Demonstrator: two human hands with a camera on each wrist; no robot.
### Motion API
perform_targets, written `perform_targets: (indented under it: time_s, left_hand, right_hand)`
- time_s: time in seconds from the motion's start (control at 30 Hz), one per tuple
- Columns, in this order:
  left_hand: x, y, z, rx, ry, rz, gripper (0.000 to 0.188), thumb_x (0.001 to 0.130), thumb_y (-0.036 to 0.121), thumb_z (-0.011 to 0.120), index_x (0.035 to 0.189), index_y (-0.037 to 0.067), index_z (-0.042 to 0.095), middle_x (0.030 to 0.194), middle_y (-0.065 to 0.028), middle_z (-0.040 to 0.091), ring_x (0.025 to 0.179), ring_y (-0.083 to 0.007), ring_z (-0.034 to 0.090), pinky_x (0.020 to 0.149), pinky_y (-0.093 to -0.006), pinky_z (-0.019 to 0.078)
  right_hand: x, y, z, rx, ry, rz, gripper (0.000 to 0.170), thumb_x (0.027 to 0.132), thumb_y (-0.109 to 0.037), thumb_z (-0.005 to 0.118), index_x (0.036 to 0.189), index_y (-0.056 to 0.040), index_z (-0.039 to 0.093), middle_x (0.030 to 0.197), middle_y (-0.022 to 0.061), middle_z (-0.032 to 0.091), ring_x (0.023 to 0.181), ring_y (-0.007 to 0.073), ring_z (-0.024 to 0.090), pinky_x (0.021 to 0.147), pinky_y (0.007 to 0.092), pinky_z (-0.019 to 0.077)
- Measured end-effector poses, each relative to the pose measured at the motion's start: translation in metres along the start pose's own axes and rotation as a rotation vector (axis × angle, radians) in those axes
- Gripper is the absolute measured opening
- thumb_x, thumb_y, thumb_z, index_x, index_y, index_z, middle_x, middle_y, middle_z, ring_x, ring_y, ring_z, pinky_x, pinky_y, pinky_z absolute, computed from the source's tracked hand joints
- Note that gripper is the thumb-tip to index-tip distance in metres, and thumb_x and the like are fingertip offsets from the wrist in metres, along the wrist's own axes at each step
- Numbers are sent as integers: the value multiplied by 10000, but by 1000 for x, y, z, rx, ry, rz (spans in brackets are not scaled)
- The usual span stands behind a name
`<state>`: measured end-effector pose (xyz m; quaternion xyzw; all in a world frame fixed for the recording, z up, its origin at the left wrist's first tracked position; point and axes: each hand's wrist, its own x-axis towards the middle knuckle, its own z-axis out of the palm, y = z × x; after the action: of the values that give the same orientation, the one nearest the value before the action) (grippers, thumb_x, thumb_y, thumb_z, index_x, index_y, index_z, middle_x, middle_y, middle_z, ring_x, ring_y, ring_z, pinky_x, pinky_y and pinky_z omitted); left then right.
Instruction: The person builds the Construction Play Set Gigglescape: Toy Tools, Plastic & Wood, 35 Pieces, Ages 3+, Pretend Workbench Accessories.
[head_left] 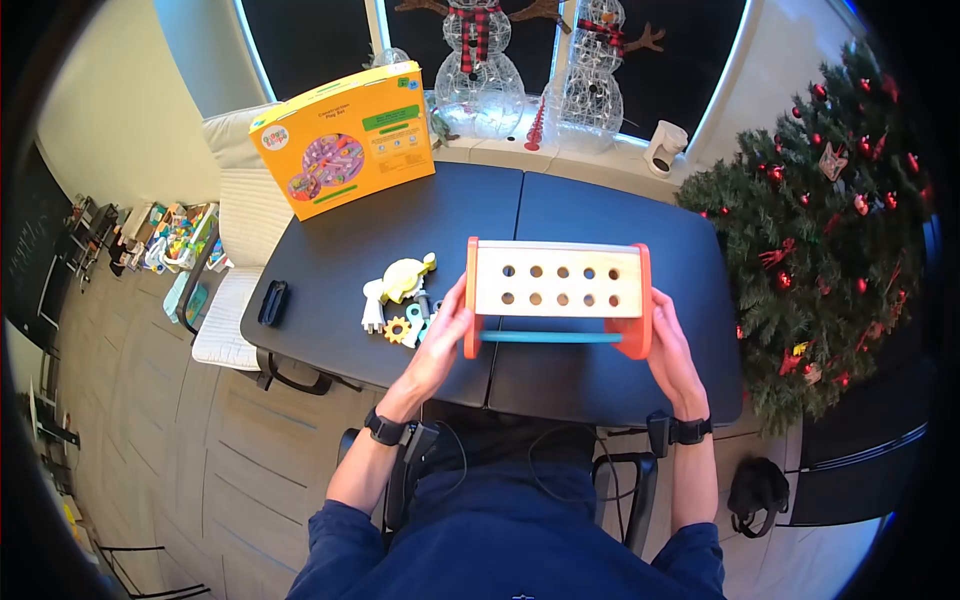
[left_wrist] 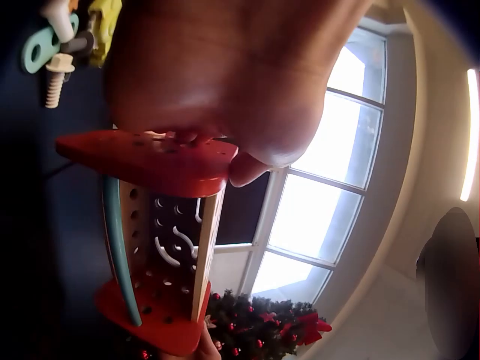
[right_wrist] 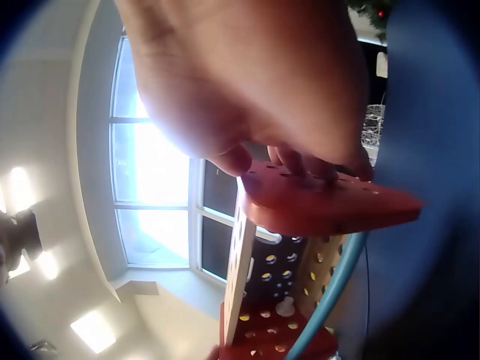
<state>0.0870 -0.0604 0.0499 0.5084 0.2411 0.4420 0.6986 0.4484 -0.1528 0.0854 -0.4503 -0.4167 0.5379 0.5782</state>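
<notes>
A toy workbench (head_left: 560, 275) has a light wooden top with two rows of round holes, red-orange side panels (left_wrist: 157, 161) and a teal bar (right_wrist: 330, 292) low across the near side. My left hand (head_left: 437, 345) grips its left panel, and my right hand (head_left: 675, 345) grips the right one. In the wrist views the fingers lie along the outer faces of the panels, with each thumb close to the wooden top's edge. Left of the workbench, partly behind my left hand, lies a pile of plastic toy parts, including a yellow piece (head_left: 405, 278) and an orange gear (head_left: 397, 329).
A yellow toy box (head_left: 345, 140) stands at the back left of the dark folding table (head_left: 590, 205). Near the left edge lies a small black object (head_left: 273, 302). A decorated Christmas tree (head_left: 800, 240) borders the right side, and a white chair (head_left: 228, 320) stands left.
</notes>
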Motion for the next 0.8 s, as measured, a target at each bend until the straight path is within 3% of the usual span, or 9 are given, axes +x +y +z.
perform_targets:
  time_s: [0.07,0.1,0.17,0.27,0.33,0.47,0.6,0.63,0.8]
  left_hand:
    - [5,7,-2,104,-45,15,802,1112,252,584,1745,55,133,1813,-131,189,1671,-235,177,1334,-397,180]
    - [6,10,-2,31,-19,-20,834,1019,-6,593,1731,62,164,1827,-139,137,1680,-243,167,1338,-402,190]
    - [6,-3,-6,168,-3,31,782,1011,-24,597,1692,85,227,1740,-121,312,1598,-232,317,1242,-396,334]
    - [11,-29,-17,364,20,86,731,985,-133,548,1622,104,278,1664,-118,427,1521,-212,431,1102,-352,465]
    - [9,-43,-17,432,44,120,731,986,-146,538,1619,104,272,1667,-120,423,1517,-212,435,1097,-349,464]
    - [0,-56,-15,404,59,12,764,981,-191,496,1625,106,213,1695,-146,372,1559,-233,391,1155,-360,426]
    - [-7,-59,-12,491,69,49,749,984,-195,481,1617,86,197,1685,-203,360,1592,-286,360,1277,-431,332]
    - [-8,-55,-11,477,58,33,740,983,-197,476,1611,73,194,1677,-236,359,1605,-309,342,1318,-450,270]
    - [-16,-59,-16,577,18,74,759,968,-183,494,1620,45,180,1723,-271,287,1647,-341,271,1333,-455,247]
  right_hand:
    - [-1,8,1,15,-28,7,507,1194,-319,438,1632,-96,313,1569,95,502,1444,196,481,1216,421,387]
    - [-1,10,1,48,-25,9,511,1166,-208,467,1632,-101,285,1599,112,483,1467,212,472,1213,437,392]
    - [-1,14,3,62,-15,7,494,1147,-159,472,1610,-93,311,1611,118,476,1481,215,464,1216,439,389]
    - [0,26,9,31,41,5,508,1112,-113,514,1589,-87,343,1585,129,503,1465,218,486,1208,443,404]
    - [0,36,8,-4,69,2,495,1098,-100,536,1563,-81,368,1563,131,523,1452,218,499,1204,448,412]
    - [-1,52,0,-9,73,25,394,1106,-69,504,1489,-54,409,1564,142,516,1459,221,486,1230,442,386]
    - [-6,60,-2,64,67,42,333,1117,-75,497,1441,-42,431,1543,148,527,1444,217,492,1242,425,369]
    - [-8,62,-3,54,56,38,335,1117,-80,500,1442,-42,432,1540,147,529,1445,215,491,1242,423,368]
    - [-13,59,-1,1,45,36,339,1115,-106,520,1439,-42,443,1535,146,529,1449,205,486,1248,427,357]
